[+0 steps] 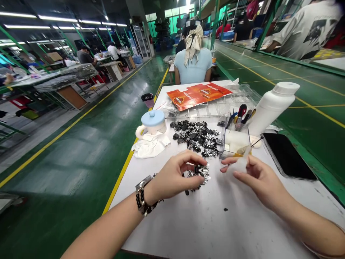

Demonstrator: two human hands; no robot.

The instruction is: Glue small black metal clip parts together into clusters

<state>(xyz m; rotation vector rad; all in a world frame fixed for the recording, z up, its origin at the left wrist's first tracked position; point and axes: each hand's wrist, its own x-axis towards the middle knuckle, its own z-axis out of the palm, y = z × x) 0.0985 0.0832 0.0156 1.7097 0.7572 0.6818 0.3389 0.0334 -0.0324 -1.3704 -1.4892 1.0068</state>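
Note:
Above the white table, my left hand is closed, thumb and fingers pinching a small black-and-silver part. Beneath and just behind it lie more such parts, partly hidden by the fingers. My right hand is closed around a small translucent white squeeze bottle, its narrow spout pointing up and away to the right and ending in a thin dark tip. The bottle is slightly blurred. A gap separates the two hands. Beyond them spreads a loose pile of black-and-silver parts.
A lidded mug and a crumpled white cloth stand left. To the right are a clear tool holder, a white bottle and a phone. Orange printed sheets lie behind. A person sits ahead.

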